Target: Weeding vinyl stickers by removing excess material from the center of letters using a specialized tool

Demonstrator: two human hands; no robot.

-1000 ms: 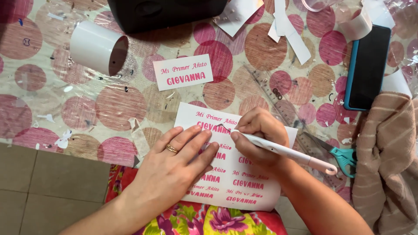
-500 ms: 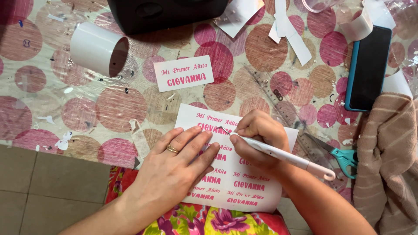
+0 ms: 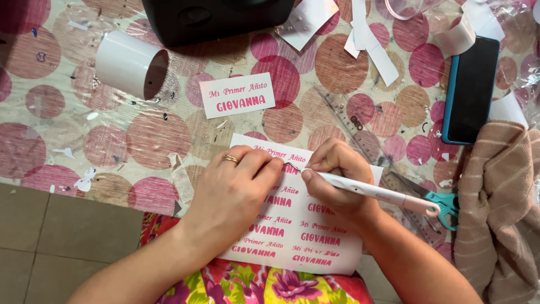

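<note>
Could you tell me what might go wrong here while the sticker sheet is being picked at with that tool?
1. The left hand presses the sticker sheet with fingertips right at the tip of the white pen-shaped tool held by the right hand; a slip could prick a finger.
2. The sheet overhangs the table edge, so it may flex or shift.
3. The hooked tip could tear a label.

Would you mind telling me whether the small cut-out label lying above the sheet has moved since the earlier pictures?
No. The small cut-out label lies in the same spot, just right of the white roll and below the black device, as before.
</note>
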